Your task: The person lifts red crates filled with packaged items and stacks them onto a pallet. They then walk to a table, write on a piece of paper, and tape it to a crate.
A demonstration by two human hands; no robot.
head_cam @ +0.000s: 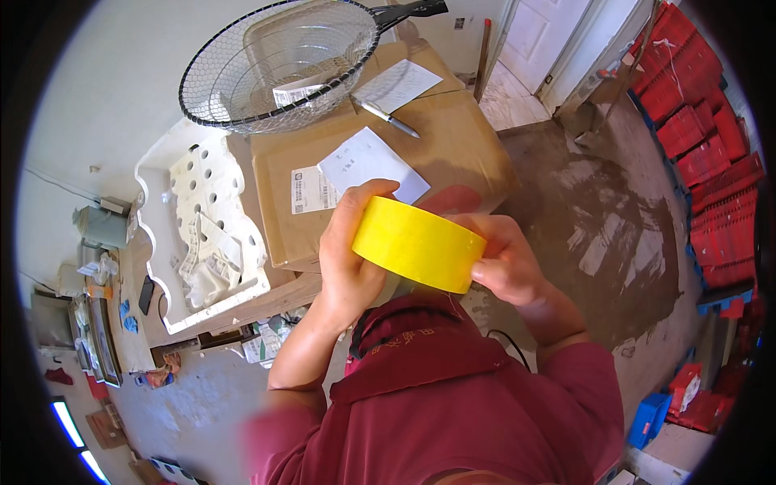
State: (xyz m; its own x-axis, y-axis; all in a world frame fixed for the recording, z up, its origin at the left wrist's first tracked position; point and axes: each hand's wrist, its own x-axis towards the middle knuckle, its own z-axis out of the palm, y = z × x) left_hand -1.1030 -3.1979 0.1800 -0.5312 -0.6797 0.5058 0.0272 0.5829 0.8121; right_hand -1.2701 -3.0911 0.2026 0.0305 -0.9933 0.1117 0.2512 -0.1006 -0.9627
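Note:
A wide roll of yellow adhesive tape (418,245) is held up in front of my body. My left hand (351,254) grips its left end, thumb along the upper edge. On the other end is my right hand (503,257), with the thumb pressed near the lower edge. Beyond the roll lies a large cardboard box (454,139) with a printed label (312,190) on top. A white paper slip (373,160) with handwriting rests on the box, partly behind my left fingertips. Farther back, a pen (391,118) lies against a second paper sheet (403,85).
A landing net (242,121) with a black rim stands at the back of the box. To the left, a white perforated plastic crate (209,167) holds crumpled paper strips. A phone (146,293) lies on the wooden table (133,327). Red stacked items (721,224) line the right side.

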